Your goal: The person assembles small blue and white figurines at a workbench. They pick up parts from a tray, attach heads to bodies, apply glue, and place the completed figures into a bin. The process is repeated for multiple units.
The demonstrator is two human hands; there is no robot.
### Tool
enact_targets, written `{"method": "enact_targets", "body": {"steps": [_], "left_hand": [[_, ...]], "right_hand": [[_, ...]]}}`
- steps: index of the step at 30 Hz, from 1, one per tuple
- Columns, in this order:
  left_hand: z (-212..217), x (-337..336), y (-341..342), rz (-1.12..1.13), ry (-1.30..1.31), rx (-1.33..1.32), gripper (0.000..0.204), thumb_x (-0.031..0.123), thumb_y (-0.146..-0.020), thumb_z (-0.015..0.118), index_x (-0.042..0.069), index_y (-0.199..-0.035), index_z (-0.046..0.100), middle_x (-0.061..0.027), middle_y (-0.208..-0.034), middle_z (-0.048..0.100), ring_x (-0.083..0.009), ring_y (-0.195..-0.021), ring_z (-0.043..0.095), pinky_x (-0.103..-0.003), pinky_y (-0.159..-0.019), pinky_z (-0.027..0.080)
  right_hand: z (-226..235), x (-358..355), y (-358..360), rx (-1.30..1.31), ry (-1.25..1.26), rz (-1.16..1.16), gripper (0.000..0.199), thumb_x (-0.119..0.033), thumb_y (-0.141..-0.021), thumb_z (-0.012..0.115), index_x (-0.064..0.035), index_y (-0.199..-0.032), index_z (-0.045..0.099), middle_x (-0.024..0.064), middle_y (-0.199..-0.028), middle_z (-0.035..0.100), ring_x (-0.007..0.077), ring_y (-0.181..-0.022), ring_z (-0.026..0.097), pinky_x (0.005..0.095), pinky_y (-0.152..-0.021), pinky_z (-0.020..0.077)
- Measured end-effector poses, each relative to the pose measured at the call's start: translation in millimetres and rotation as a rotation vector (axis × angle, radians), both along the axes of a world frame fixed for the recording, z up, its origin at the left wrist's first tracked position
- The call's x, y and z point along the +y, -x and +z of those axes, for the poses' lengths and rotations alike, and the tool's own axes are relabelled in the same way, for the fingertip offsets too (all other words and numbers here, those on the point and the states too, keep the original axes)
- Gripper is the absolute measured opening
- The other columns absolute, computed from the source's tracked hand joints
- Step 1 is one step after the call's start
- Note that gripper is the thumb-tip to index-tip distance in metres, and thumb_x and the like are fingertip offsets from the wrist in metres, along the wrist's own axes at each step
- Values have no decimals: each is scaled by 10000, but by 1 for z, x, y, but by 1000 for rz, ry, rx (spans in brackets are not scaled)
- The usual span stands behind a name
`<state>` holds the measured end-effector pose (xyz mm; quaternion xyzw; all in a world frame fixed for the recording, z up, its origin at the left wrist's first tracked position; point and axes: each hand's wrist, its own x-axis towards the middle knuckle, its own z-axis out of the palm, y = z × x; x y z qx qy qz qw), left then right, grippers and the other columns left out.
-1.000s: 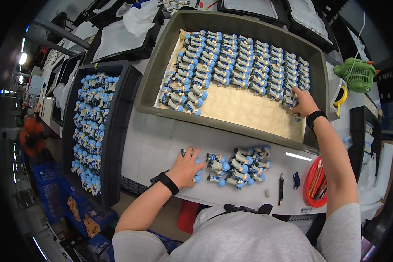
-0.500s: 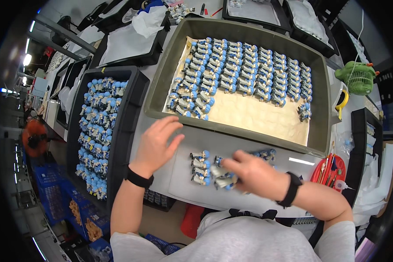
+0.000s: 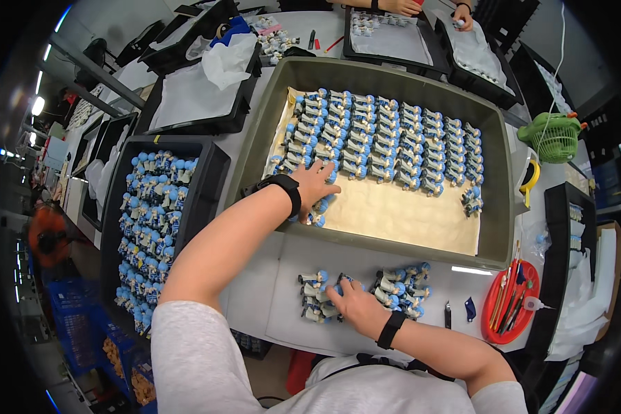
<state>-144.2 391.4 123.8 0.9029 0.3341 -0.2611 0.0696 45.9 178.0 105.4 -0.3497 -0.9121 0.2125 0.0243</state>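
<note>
My left hand (image 3: 314, 188) reaches over the near-left corner of the big olive tray (image 3: 372, 247). Its fingers are spread above the small blue-haired figurines (image 3: 321, 207) there and partly cover them. On the pale work surface, my right hand (image 3: 360, 307) closes its fingertips around a figurine (image 3: 345, 279) at the edge of a small row. The top figurine of that row (image 3: 314, 277) lies on its side to the left of these fingers. Just right of the hand lies a loose cluster of more figurines (image 3: 403, 288).
A dark crate (image 3: 210, 176) full of figurines stands left. On the right are a red dish (image 3: 493, 307) of brushes, a green basket-like fan (image 3: 555, 138) and yellow tape (image 3: 531, 176). Another person's hands (image 3: 400, 7) work at black trays (image 3: 393, 65) beyond.
My left hand has moved from outside the tray's near edge to over its left figurines. The right hand has shifted left and down to the small row. Another person's hands have appeared at the back.
</note>
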Motion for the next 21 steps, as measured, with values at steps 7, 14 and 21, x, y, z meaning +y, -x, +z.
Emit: {"method": "enact_targets", "body": {"steps": [7, 14, 21], "left_hand": [[-18, 0, -1, -48, -12, -29, 983, 360, -384, 905, 198, -1249, 469, -220, -1371, 282, -380, -1249, 327, -464, -873, 461], [-18, -3, -6, -29, 13, -65, 920, 259, -379, 911, 159, -1191, 490, -237, -1345, 286, -404, -1223, 345, -466, -875, 478], [-22, 2, -9, -34, 26, -17, 843, 185, -403, 893, 186, -1150, 503, -259, -1346, 271, -418, -1196, 375, -453, -868, 494]], "right_hand": [[10, 6, -4, 17, 51, -29, 669, -23, -653, 681, -59, -1275, 435, 210, -1185, 448, 330, -982, 514, 398, -782, 512], [50, 21, -23, 423, 318, 44, 451, -45, -750, 648, -47, -1182, 517, 138, -1135, 539, 292, -977, 564, 372, -780, 513], [96, 94, -95, 474, 142, -225, 307, -19, -756, 645, -44, -1056, 587, 129, -974, 615, 305, -879, 610, 366, -736, 518]]}}
